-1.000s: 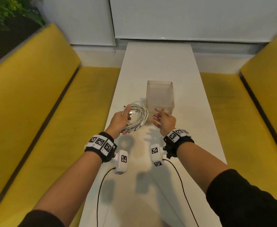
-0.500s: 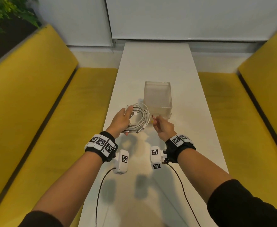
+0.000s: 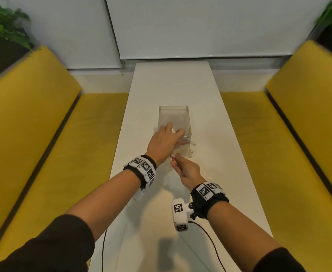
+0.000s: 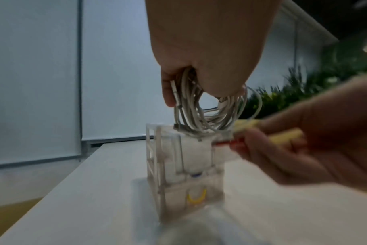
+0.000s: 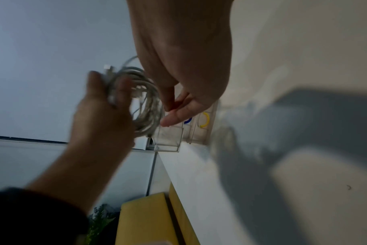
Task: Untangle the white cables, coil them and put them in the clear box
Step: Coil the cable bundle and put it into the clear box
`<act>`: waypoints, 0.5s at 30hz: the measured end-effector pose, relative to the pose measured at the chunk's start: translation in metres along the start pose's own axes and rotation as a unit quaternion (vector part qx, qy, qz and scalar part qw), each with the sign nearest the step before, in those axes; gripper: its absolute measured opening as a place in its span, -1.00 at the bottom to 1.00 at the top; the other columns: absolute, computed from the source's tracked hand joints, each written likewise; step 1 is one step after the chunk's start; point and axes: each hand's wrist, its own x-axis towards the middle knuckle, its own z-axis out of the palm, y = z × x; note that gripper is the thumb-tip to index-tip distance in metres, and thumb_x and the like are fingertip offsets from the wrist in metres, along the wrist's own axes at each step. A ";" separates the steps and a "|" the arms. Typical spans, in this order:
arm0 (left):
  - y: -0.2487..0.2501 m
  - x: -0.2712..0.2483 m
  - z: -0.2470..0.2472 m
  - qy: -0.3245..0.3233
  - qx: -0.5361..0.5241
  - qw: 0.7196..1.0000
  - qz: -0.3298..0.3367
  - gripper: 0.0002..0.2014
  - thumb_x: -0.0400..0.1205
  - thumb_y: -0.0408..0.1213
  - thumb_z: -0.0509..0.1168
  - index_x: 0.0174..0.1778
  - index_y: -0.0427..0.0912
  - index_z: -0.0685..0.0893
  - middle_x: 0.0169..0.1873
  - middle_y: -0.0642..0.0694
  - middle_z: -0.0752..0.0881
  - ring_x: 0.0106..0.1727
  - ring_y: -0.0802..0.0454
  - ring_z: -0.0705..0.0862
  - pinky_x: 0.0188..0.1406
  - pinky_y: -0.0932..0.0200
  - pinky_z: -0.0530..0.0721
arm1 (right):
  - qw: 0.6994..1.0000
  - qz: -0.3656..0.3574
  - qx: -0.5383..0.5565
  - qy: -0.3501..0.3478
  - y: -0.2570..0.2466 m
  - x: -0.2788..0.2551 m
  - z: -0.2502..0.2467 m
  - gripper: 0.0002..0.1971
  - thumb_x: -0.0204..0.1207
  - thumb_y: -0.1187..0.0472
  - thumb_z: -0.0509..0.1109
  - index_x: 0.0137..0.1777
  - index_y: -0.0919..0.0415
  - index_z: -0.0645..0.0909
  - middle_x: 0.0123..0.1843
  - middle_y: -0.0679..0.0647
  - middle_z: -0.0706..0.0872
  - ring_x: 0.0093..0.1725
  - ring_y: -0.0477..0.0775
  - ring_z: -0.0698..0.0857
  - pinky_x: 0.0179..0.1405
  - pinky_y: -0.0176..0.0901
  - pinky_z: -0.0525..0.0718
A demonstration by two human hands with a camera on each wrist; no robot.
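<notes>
My left hand (image 3: 171,134) grips a coil of white cables (image 3: 183,139) and holds it over the open top of the clear box (image 3: 173,107) in the middle of the white table. In the left wrist view the coil (image 4: 201,114) hangs from my left hand (image 4: 210,63), its lower loops at the rim of the box (image 4: 170,165). My right hand (image 3: 174,160) is at the box's near edge and pinches small red and yellow bands (image 4: 224,144). The right wrist view shows the coil (image 5: 143,102) beside my right hand (image 5: 172,114) and the box (image 5: 168,139).
The long white table (image 3: 173,81) runs away from me between two yellow benches (image 3: 43,134) (image 3: 298,134). Plants (image 3: 2,26) stand behind the benches. A yellow ring (image 4: 196,198) and a blue one lie in the box's lower compartment.
My left hand has carried the coil forward and to the right, from beside the box to over its opening. My right hand has stayed by the near edge with the bands.
</notes>
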 end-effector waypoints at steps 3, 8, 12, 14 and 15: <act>0.004 -0.013 0.021 -0.012 0.058 0.997 0.048 -0.69 0.63 -0.03 0.42 0.17 -0.10 0.58 0.06 -0.30 0.60 -0.11 -0.28 0.63 -0.44 0.01 0.51 | 1.000 -0.017 -0.007 0.006 -0.005 -0.002 0.001 -0.88 0.51 0.52 0.45 0.03 0.45 0.70 -0.17 0.28 0.79 -0.20 0.08 0.78 -0.36 -0.27 0.78; 0.004 -0.023 0.029 -0.044 0.112 0.987 0.107 -0.62 0.47 -0.28 0.55 0.18 -0.15 0.64 0.14 -0.31 0.67 -0.09 -0.22 0.68 -0.47 0.03 0.63 | 0.999 -0.042 -0.018 0.006 -0.006 -0.002 -0.006 -0.90 0.54 0.57 0.38 -0.01 0.49 0.70 -0.16 0.33 0.79 -0.15 0.17 0.80 -0.34 -0.24 0.81; 0.004 -0.026 0.026 -0.061 0.084 0.985 0.139 -0.55 0.45 -0.43 0.50 0.25 -0.16 0.57 0.24 -0.36 0.63 -0.01 -0.26 0.68 -0.49 0.03 0.66 | 0.998 -0.055 -0.013 0.009 -0.006 0.000 -0.014 -0.82 0.56 0.63 0.28 0.09 0.57 0.66 -0.09 0.38 0.76 -0.13 0.22 0.78 -0.28 -0.15 0.85; 0.005 -0.028 0.028 -0.070 0.070 0.987 0.126 -0.57 0.50 -0.41 0.47 0.28 -0.17 0.55 0.24 -0.37 0.60 0.01 -0.29 0.66 -0.45 -0.01 0.67 | 0.998 -0.060 -0.016 0.006 -0.007 0.000 -0.013 -0.81 0.57 0.63 0.27 0.10 0.57 0.66 -0.07 0.38 0.77 -0.12 0.22 0.78 -0.23 -0.13 0.85; 0.007 -0.028 0.026 -0.075 0.063 0.989 0.112 -0.60 0.54 -0.39 0.44 0.29 -0.18 0.54 0.23 -0.38 0.59 0.02 -0.32 0.65 -0.41 -0.04 0.67 | 0.998 -0.062 -0.017 0.002 -0.007 0.000 -0.013 -0.83 0.57 0.62 0.28 0.06 0.53 0.68 -0.06 0.37 0.78 -0.11 0.21 0.79 -0.22 -0.14 0.85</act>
